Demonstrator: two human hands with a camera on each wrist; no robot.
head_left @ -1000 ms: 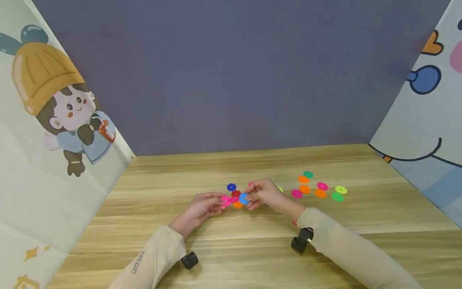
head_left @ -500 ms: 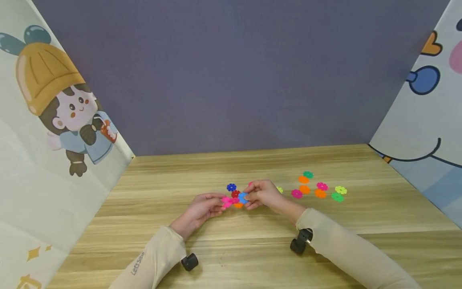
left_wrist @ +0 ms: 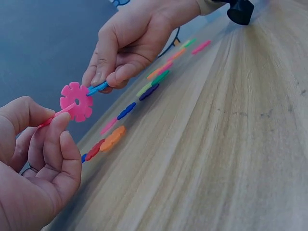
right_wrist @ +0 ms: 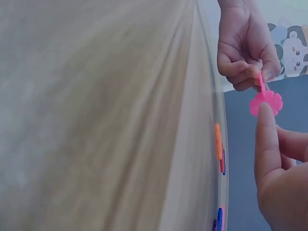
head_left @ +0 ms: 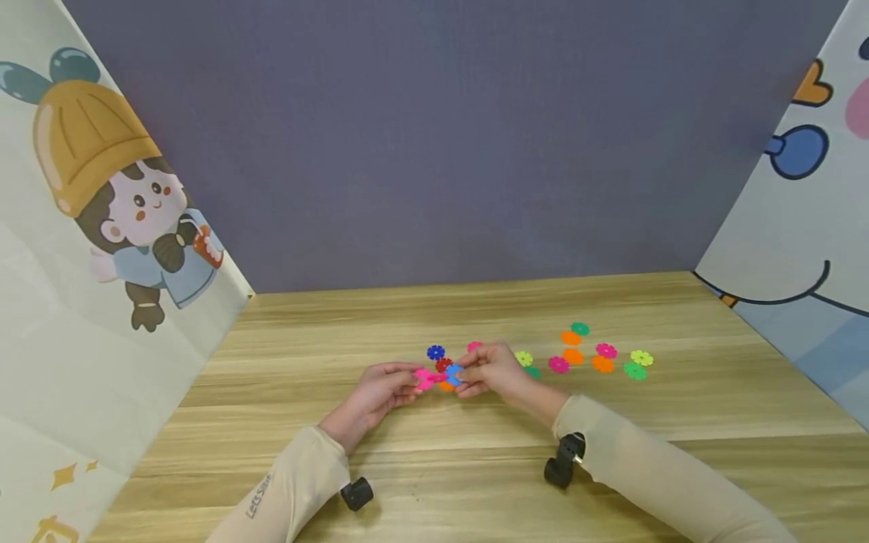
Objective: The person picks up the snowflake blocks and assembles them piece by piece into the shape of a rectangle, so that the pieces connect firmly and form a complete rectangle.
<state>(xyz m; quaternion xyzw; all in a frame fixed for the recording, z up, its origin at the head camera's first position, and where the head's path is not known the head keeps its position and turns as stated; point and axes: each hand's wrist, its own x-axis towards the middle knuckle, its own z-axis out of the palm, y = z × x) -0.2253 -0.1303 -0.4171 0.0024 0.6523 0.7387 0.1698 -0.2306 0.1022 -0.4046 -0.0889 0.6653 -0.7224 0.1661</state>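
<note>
My left hand point(head_left: 382, 392) pinches a pink notched plastic disc point(head_left: 424, 379) between thumb and fingers. In the left wrist view that disc crosses a second pink disc point(left_wrist: 83, 108), and the two look slotted together. My right hand point(head_left: 501, 375) pinches a light blue disc point(head_left: 453, 374). The blue disc's edge meets the second pink disc on the right; how deep it sits in a notch cannot be told. All these pieces are held above the table. In the right wrist view, my right fingers hide the blue disc.
Beneath the hands, a dark blue disc point(head_left: 435, 352), a red disc point(head_left: 443, 364) and an orange disc point(left_wrist: 113, 138) lie on the wooden table point(head_left: 434, 467). Several more discs, including a yellow-green one point(head_left: 641, 358), spread to the right. A grey-blue panel point(head_left: 448, 151) rises behind.
My right hand has shifted slightly left with the light blue disc, closer to my left hand. Discs to its right on the table show more now. The left hand has hardly moved.
</note>
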